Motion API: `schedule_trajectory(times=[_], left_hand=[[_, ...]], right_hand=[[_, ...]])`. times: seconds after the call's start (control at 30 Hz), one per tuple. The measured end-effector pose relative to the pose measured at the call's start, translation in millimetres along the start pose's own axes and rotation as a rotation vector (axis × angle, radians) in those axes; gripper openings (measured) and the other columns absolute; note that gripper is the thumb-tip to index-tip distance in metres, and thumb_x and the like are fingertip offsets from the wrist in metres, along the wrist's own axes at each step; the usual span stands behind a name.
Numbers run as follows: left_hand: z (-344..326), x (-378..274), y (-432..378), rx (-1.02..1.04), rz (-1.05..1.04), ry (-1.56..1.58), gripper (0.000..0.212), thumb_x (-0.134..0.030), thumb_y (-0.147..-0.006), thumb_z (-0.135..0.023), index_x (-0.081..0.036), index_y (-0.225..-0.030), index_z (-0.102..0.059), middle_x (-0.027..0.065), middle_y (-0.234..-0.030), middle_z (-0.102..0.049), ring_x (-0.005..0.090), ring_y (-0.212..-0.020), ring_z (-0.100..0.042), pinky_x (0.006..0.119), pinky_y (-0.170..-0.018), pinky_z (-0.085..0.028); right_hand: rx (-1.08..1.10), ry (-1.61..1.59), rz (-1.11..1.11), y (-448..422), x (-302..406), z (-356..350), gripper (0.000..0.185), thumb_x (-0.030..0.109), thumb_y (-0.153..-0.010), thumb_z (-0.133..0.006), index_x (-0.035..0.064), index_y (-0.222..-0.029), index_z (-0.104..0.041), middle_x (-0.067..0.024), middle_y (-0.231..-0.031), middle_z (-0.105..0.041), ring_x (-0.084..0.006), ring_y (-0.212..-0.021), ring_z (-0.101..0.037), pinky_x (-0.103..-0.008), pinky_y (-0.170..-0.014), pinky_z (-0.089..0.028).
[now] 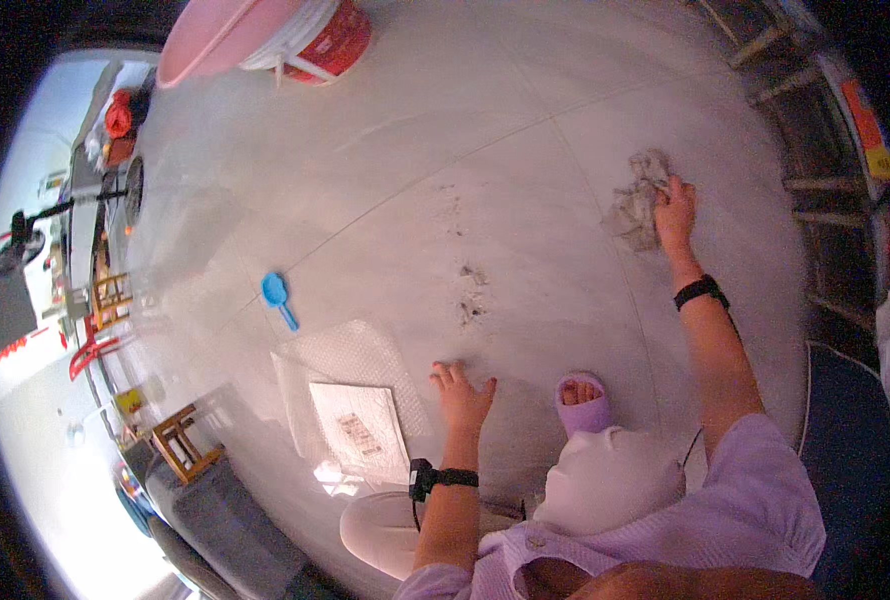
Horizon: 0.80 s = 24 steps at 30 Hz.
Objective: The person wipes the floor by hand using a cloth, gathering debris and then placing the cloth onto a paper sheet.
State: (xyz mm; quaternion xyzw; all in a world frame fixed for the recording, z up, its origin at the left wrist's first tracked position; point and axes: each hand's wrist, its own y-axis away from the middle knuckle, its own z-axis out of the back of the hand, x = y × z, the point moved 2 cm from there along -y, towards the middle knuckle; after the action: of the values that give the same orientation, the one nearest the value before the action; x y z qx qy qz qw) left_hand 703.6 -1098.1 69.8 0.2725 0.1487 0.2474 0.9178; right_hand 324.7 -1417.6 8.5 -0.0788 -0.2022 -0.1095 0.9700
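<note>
My right hand (675,214) grips a crumpled, stained cloth (637,214) against the grey floor at the right. My left hand (463,396) is spread with nothing in it, low over the floor at the centre. Dark smudges of dirt (473,307) lie on the floor above my left hand, with a fainter trail running up from them. To the left of that hand, a white padded sheet or packet with a printed label (358,427) lies on a sheet of bubble wrap (370,352). A small blue plastic scoop (275,291) rests on the floor farther left.
At the top left stand a pink basin (219,37) and a red and white bucket (332,45). A dark shelf or rack (827,180) runs along the right edge. A wooden stool (184,444) and a grey sofa or cushioned seat (227,510) are at the lower left.
</note>
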Motion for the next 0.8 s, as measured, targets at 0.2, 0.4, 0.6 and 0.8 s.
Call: schedule_trajectory(times=[0.2, 0.4, 0.6, 0.8], left_hand=[[0.1, -7.5, 0.7, -0.118, 0.071, 0.103, 0.072, -0.033, -0.075, -0.073, 0.001, -0.13, -0.042, 0.03, -0.145, -0.022, 0.0488, -0.133, -0.021, 0.048, -0.109, -0.027], [-0.6, 14.3, 1.1, -0.174, 0.057, 0.235, 0.061, -0.026, -0.075, -0.073, -0.003, -0.125, -0.048, 0.0274, -0.143, -0.029, 0.0474, -0.132, -0.026, 0.048, -0.109, -0.027], [13.9, 55.7, -9.8, -0.353, 0.058, 0.345, 0.057, -0.02, -0.074, -0.074, -0.006, -0.124, -0.051, 0.0241, -0.145, -0.031, 0.0458, -0.135, -0.024, 0.048, -0.111, -0.026], [34.1, 62.1, -33.2, -0.402, 0.147, 0.249, 0.068, -0.022, -0.072, -0.076, -0.008, -0.132, -0.046, 0.0254, -0.147, -0.026, 0.0472, -0.136, -0.021, 0.051, -0.11, -0.025]], right_hand=[[0.105, -0.152, 0.249, 40.2, 138.2, -50.1, 0.045, 0.01, -0.078, -0.061, 0.0125, -0.122, -0.053, -0.0196, -0.111, -0.05, -0.0409, -0.099, -0.054, -0.0476, -0.079, -0.048], [0.43, -0.257, 0.482, 85.4, 245.4, -73.7, 0.041, -0.002, -0.075, -0.057, 0.0124, -0.114, -0.058, -0.0134, -0.108, -0.051, -0.0364, -0.098, -0.055, -0.0427, -0.08, -0.048], [0.442, -0.435, 0.595, 77.7, 263.6, -73.0, 0.044, -0.005, -0.076, -0.056, 0.0108, -0.116, -0.059, -0.0158, -0.108, -0.053, -0.0358, -0.102, -0.054, -0.0409, -0.085, -0.047], [0.098, -0.092, 0.381, -32.0, 226.3, -94.1, 0.045, 0.01, -0.078, -0.063, 0.0083, -0.122, -0.054, -0.0192, -0.113, -0.053, -0.038, -0.106, -0.052, -0.0447, -0.089, -0.045]])
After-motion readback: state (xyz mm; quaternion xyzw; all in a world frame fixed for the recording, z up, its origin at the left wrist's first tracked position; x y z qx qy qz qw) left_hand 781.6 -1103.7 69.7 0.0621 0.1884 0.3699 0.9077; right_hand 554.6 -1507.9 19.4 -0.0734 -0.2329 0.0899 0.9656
